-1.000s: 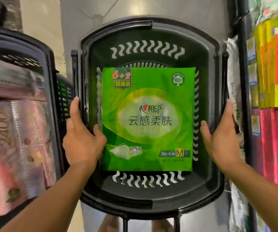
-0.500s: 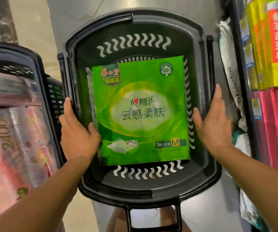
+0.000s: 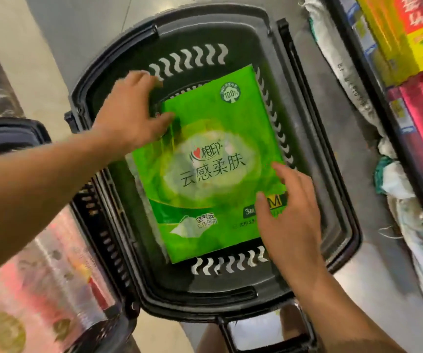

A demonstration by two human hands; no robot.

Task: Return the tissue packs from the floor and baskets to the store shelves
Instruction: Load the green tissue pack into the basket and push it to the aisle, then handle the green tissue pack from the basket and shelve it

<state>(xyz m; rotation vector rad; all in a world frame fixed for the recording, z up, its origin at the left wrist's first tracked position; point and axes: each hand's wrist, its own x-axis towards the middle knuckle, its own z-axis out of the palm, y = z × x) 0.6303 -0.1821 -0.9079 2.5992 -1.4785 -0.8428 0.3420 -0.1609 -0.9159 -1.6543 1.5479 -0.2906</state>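
1. The green tissue pack [image 3: 210,164] lay flat inside the black basket [image 3: 314,138] on the floor, turned a little askew, its printed face up.
2. Around it you had the basket's slotted walls on every side, with a gap between the pack's edges and the walls.
3. A second basket [image 3: 14,138] sat just beside the first on your left, holding a pink wrapped pack [image 3: 39,289]; the image was too blurred there to read it well.
4. On your right stood the store shelves [image 3: 406,138] with yellow and red boxes [image 3: 406,34], and crumpled bags [image 3: 396,179] lay on the floor at their foot.
5. Your left hand [image 3: 128,113] gripped the pack's far left corner, thumb on top, fingers curled over the edge.
6. Your right hand [image 3: 289,217] rested on the near right corner, fingers spread and nearly straight, touching the wrapper.
7. Both your forearms reached down into the basket, the left crossing over the second basket's rim.
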